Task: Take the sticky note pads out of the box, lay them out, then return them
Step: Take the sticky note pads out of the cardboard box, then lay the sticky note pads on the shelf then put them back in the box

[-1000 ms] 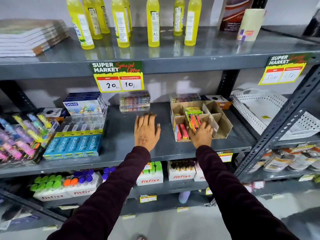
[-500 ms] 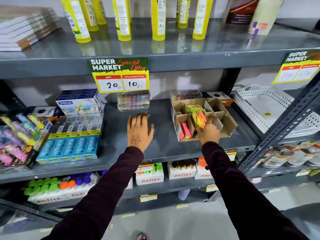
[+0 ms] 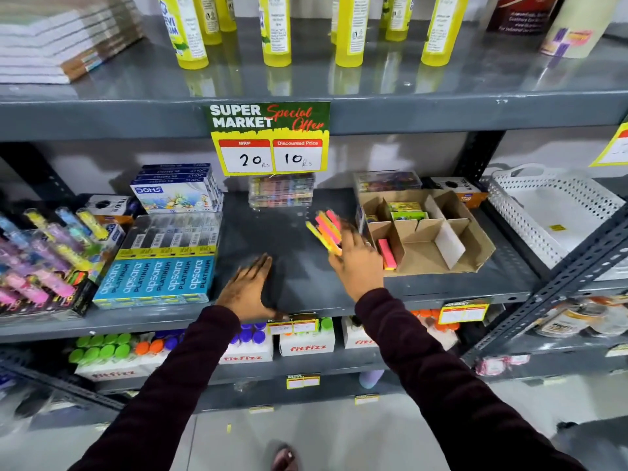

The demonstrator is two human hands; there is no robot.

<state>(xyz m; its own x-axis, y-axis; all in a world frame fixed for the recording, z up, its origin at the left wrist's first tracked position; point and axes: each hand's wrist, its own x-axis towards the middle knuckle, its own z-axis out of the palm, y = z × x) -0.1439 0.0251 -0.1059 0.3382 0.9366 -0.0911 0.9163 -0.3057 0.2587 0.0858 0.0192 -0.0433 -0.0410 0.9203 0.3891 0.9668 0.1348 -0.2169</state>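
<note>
At the far left of the frame, tubes of coloured pens (image 3: 40,253) lie in a dark tray on the middle shelf (image 3: 306,287). Just right of them sit the blue apsara boxes (image 3: 159,277), with DOMS boxes (image 3: 176,192) stacked behind. At lower centre the left hand (image 3: 248,290) lies flat and released on the bare shelf near its front edge, fingers pointing toward the back, holding nothing. Above it a yellow price sign (image 3: 270,137) hangs from the upper shelf edge, and a clear case of coloured items (image 3: 282,190) stands at the back of the shelf. Right of centre the right hand (image 3: 356,260) is raised above the shelf, grasping a fanned bunch of sticky note pads (image 3: 326,232) in pink, orange and yellow; the bunch is blurred and sits left of the cardboard box (image 3: 441,253), apart from it. Inside the box, which has card dividers, one pink and yellow pad (image 3: 387,254) stands on edge in the front left compartment, and green packets (image 3: 406,210) fill a rear compartment. At the far right a white perforated basket (image 3: 543,205) rests on the shelf.
</note>
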